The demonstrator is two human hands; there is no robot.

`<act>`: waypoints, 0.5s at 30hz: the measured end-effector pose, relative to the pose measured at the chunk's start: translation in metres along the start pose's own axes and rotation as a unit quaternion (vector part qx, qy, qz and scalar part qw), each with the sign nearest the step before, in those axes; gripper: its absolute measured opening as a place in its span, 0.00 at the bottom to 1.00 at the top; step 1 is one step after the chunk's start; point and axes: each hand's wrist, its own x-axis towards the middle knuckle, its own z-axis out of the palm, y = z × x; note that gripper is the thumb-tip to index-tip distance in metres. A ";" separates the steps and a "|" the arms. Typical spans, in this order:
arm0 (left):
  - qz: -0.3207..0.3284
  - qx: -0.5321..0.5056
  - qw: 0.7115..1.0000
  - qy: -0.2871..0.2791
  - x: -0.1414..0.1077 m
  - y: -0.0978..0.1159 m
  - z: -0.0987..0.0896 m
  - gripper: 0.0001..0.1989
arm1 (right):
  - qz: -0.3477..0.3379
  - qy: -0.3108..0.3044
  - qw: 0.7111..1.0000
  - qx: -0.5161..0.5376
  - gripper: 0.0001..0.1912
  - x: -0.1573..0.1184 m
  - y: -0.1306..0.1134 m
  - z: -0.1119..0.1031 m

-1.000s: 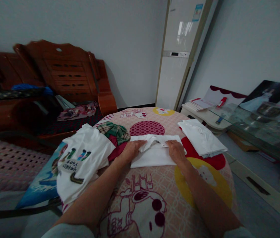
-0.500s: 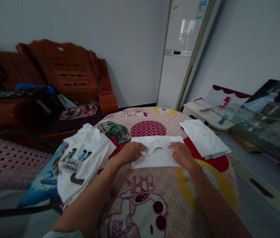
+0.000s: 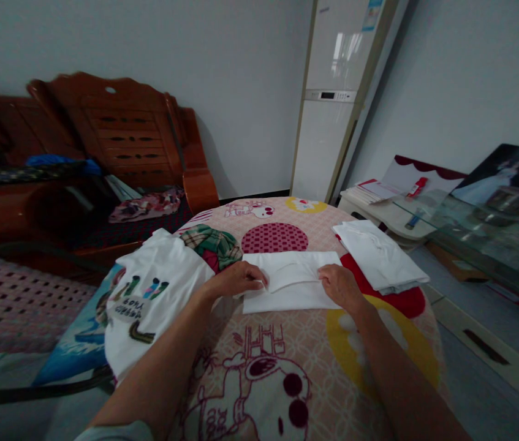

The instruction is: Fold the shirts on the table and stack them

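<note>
A printed T-shirt (image 3: 149, 294) lies unfolded on the bench (image 3: 328, 392); beside it, the left hand (image 3: 236, 279) and right hand (image 3: 342, 286) pinch the sides of a partly folded white cloth (image 3: 287, 297); rightmost, white clothes (image 3: 376, 254) lie already folded.

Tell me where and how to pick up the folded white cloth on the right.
I'd grip the near edge of the folded white cloth with the right hand, coming from the person's side, fingers beneath, thumb on top: it lies flat, its layered edge facing that way.

Folded cloth (image 3: 293, 294) white; tablecloth (image 3: 318, 361) pinkish, cartoon-printed; bundled cloth (image 3: 215, 243) seemingly green plaid.
</note>
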 end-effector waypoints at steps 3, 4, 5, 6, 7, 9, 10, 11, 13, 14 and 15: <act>-0.002 0.029 0.999 -0.018 -0.002 0.003 0.002 0.15 | -0.010 -0.029 0.999 -0.042 0.12 -0.004 -0.005 -0.005; -0.012 0.047 0.999 -0.015 -0.002 0.004 0.003 0.16 | -0.008 -0.035 0.998 -0.050 0.12 -0.005 -0.007 -0.007; -0.021 0.063 0.998 -0.003 0.000 0.005 0.004 0.17 | -0.005 -0.037 0.998 -0.055 0.11 -0.006 -0.009 -0.009; -0.027 0.076 0.997 0.021 0.003 0.006 0.005 0.18 | -0.001 -0.031 0.998 -0.052 0.12 -0.005 -0.010 -0.011; -0.026 0.086 0.994 0.055 0.008 0.008 0.007 0.19 | 0.001 -0.013 0.999 -0.040 0.12 -0.004 -0.010 -0.012; -0.004 0.105 0.985 0.140 0.020 0.010 0.015 0.19 | -0.011 0.053 0.998 0.011 0.15 0.002 -0.010 -0.010; 0.012 0.118 0.978 0.172 0.027 0.011 0.021 0.19 | -0.025 0.092 0.994 0.045 0.17 0.005 -0.009 -0.008; 0.026 0.138 0.972 0.187 0.034 0.011 0.028 0.21 | -0.043 0.128 0.988 0.077 0.19 0.008 -0.009 -0.005; 0.036 0.198 0.967 0.158 0.047 0.011 0.046 0.25 | -0.079 0.155 0.978 0.115 0.23 0.014 -0.008 0.006; 0.037 0.234 0.964 0.118 0.051 0.011 0.055 0.27 | -0.091 0.147 0.978 0.119 0.24 0.016 -0.007 0.012; 0.036 0.267 0.959 0.086 0.054 0.011 0.063 0.29 | -0.096 0.132 0.980 0.115 0.24 0.017 -0.007 0.018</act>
